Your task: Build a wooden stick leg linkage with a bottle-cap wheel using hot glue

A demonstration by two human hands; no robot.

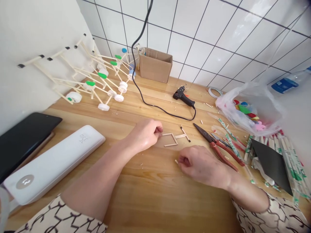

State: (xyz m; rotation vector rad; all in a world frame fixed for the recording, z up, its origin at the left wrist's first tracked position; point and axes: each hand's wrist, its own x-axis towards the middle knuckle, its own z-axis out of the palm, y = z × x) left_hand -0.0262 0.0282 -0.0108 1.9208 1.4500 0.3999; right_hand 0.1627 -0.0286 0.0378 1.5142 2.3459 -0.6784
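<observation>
A small frame of thin wooden sticks (175, 139) lies flat on the wooden table, with a three-sided end at the left and a black-tipped crossbar (185, 134) at the right. My left hand (148, 134) is closed in a pinch at the free end of the frame's upper stick. Below the frame, my right hand (199, 164) is also closed, its fingers curled towards the palm. The end of a short piece of wooden stick (176, 161) pokes out of its fingertips.
Pliers (216, 144) lie right of the frame. Behind it are a black glue gun (184, 96) with its cord, a cardboard box (155, 66) and several stick-built wheeled models (97, 77). At left are a white power bank (55, 161) and phone (26, 139); at right, a plastic bag (252, 103) and wrapped sticks (289, 155).
</observation>
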